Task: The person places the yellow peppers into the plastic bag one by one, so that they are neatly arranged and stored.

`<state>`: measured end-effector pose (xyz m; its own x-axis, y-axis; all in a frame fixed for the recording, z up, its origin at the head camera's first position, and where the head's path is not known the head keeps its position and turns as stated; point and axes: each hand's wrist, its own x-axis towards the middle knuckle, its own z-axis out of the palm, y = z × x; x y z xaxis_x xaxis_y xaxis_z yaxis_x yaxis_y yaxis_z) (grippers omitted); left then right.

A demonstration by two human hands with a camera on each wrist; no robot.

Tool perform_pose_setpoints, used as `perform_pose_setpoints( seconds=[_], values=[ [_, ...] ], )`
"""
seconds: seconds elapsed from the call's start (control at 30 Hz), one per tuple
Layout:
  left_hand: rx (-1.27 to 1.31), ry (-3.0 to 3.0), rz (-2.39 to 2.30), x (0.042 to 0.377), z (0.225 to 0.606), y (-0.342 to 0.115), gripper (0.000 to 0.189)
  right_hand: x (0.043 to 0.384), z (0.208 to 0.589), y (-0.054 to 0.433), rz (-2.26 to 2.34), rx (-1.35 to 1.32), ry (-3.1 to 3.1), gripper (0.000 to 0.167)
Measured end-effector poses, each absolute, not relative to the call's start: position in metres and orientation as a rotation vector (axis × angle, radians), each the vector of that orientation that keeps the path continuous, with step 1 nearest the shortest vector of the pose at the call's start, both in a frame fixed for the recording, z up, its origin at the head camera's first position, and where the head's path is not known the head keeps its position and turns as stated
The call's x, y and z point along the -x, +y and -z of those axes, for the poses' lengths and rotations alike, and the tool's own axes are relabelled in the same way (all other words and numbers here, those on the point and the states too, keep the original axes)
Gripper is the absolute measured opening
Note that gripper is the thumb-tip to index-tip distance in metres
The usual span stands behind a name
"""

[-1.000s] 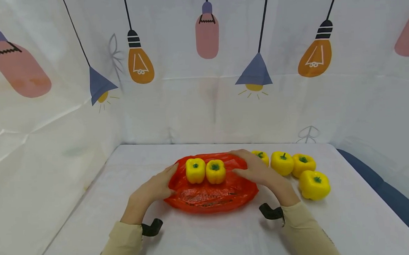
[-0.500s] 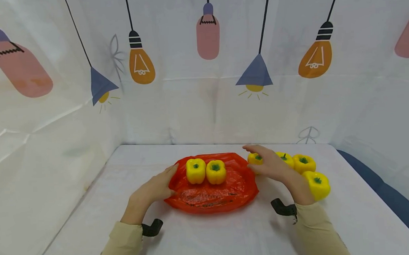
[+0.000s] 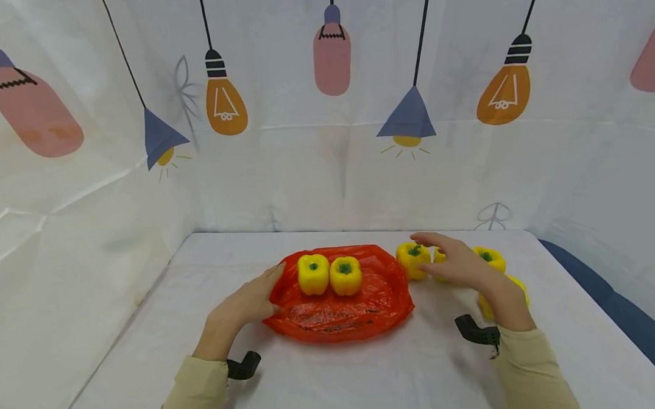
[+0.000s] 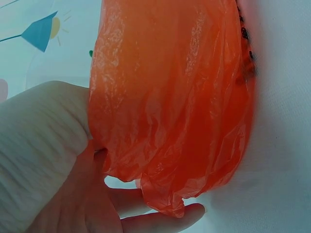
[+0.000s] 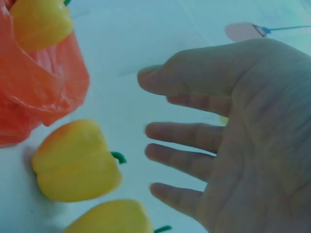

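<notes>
A red plastic bag sits mid-table. Two yellow bell peppers, a left one and a right one, sit in it side by side, stems up. My left hand holds the bag's left side, with thumb and fingers at its edge; part of the hand is behind red plastic in the left wrist view. My right hand hovers over the loose peppers to the right, fingers spread and holding nothing. Just left of its fingertips stands a yellow bell pepper. The right wrist view shows that pepper on the table, below the thumb.
More yellow bell peppers lie under and behind the right hand and forearm, one at the back right and one nearer, partly hidden. A dark blue surface is beyond the white table's right edge. A lamp-patterned cloth hangs behind.
My right hand has let go of the bag's right side and moved right, over the loose peppers. The left hand and the two peppers in the bag have stayed put.
</notes>
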<state>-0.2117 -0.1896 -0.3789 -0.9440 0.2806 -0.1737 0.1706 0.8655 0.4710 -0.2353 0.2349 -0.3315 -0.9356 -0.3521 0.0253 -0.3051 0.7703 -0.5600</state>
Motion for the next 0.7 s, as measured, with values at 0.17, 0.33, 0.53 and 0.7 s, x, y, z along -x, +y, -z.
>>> perform_pose_setpoints(
  seconds=[0.17,0.33,0.53,0.7],
  values=[
    [-0.351,2.803,-0.666,0.212,0.379,-0.188,0.087,0.231,0.328,0.247,0.886,0.399,2.822,0.062],
    [-0.339,2.795,-0.65,0.211,0.377,-0.189,0.087,0.23,0.325,0.253,0.875,0.386,2.805,0.063],
    [-0.349,2.797,-0.672,0.211,0.378,-0.191,0.086,0.226,0.321,0.266,0.852,0.361,2.792,0.064],
    [-0.356,2.796,-0.662,0.213,0.379,-0.191,0.086,0.22,0.314,0.28,0.827,0.362,2.781,0.067]
  ],
)
